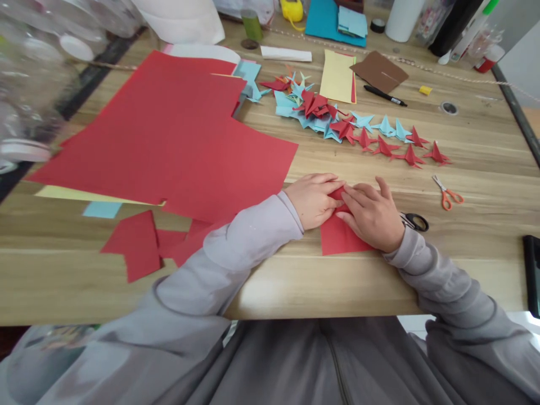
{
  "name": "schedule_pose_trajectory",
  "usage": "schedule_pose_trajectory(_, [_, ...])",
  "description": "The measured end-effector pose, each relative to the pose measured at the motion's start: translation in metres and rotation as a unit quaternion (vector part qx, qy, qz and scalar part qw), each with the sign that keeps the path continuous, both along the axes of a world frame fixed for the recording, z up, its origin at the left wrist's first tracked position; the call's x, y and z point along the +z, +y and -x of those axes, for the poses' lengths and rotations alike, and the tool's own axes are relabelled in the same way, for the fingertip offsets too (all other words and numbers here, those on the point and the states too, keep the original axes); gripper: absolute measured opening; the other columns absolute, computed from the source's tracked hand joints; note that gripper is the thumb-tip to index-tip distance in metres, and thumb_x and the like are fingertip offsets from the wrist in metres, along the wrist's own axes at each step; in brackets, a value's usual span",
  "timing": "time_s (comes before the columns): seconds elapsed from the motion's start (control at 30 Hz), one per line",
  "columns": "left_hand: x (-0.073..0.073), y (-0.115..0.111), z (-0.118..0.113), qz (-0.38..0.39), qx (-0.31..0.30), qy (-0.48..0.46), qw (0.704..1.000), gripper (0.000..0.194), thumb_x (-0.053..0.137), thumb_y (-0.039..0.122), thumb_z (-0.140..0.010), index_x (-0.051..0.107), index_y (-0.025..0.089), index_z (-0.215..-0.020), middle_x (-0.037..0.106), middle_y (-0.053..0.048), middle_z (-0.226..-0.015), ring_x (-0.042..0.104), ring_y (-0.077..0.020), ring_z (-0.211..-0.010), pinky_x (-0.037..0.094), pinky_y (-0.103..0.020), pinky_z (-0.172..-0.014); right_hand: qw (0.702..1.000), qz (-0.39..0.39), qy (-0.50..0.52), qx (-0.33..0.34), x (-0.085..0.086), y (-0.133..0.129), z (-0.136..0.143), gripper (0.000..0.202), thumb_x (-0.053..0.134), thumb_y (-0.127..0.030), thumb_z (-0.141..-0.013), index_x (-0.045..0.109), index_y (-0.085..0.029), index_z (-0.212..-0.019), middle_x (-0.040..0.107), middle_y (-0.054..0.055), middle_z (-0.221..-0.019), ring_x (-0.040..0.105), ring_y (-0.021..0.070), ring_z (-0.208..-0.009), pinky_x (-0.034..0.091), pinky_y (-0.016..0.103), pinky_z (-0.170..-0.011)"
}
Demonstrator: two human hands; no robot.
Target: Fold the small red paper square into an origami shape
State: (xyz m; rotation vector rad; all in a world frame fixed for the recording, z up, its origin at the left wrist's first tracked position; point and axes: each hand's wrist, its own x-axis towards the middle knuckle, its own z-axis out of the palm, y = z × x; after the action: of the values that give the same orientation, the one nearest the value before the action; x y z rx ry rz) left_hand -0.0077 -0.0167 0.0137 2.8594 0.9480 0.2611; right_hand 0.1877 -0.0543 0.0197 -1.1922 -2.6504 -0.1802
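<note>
A small red paper point(341, 236) lies on the wooden table under both my hands, near the front edge. My left hand point(316, 199) rests on its upper left part, fingers stretched toward the right. Flat across its upper right side lies my right hand point(371, 211), fingers spread and thumb apart. The fingertips of both hands meet at the paper's top, hiding part of it. Black-handled scissors point(415, 221) lie partly behind my right wrist. Folded red cranes point(385, 146) and light blue cranes point(386, 126) stand in rows beyond my hands.
Large red sheets point(169, 129) cover the table's left side, with red scraps point(143, 244) in front. Orange-handled scissors point(447, 194) lie at the right. Farther back are a black pen point(385, 95), brown paper point(377, 70) and yellow paper point(336, 76). A black object point(532, 275) sits at the right edge.
</note>
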Motion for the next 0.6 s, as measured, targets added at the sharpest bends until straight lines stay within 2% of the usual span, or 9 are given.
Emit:
schedule_pose_trajectory(0.27, [0.001, -0.001, -0.004, 0.01, 0.02, 0.016, 1.0, 0.029, 0.049, 0.03, -0.086, 0.069, 0.032, -0.106, 0.054, -0.003, -0.135, 0.044, -0.0269, -0.127, 0.03, -0.052, -0.106, 1.0, -0.011, -0.015, -0.017, 0.007, -0.012, -0.005, 0.033, 0.049, -0.035, -0.091, 0.065, -0.014, -0.111, 0.068, 0.01, -0.114, 0.058, 0.0246, -0.097, 0.021, 0.054, -0.109])
schedule_pose_trajectory(0.5, [-0.005, 0.003, 0.003, 0.031, 0.019, -0.013, 0.999, 0.031, 0.045, 0.03, -0.088, 0.068, 0.033, -0.108, 0.052, 0.0, -0.137, 0.04, -0.0265, -0.131, 0.026, -0.053, -0.108, 0.998, -0.039, -0.036, -0.02, 0.014, -0.025, -0.01, 0.034, 0.049, -0.04, -0.09, 0.071, -0.015, -0.083, 0.073, 0.009, -0.086, 0.057, 0.0209, -0.076, 0.03, 0.047, -0.106])
schedule_pose_trajectory(0.6, [-0.01, 0.004, 0.006, 0.015, 0.005, -0.042, 0.999, 0.032, 0.043, 0.029, -0.088, 0.068, 0.031, -0.109, 0.054, -0.001, -0.136, 0.04, -0.0264, -0.13, 0.027, -0.053, -0.108, 0.998, -0.045, -0.027, -0.016, 0.015, -0.025, -0.01, 0.035, 0.049, -0.04, -0.09, 0.071, -0.015, -0.078, 0.073, 0.009, -0.083, 0.057, 0.0205, -0.074, 0.032, 0.045, -0.103])
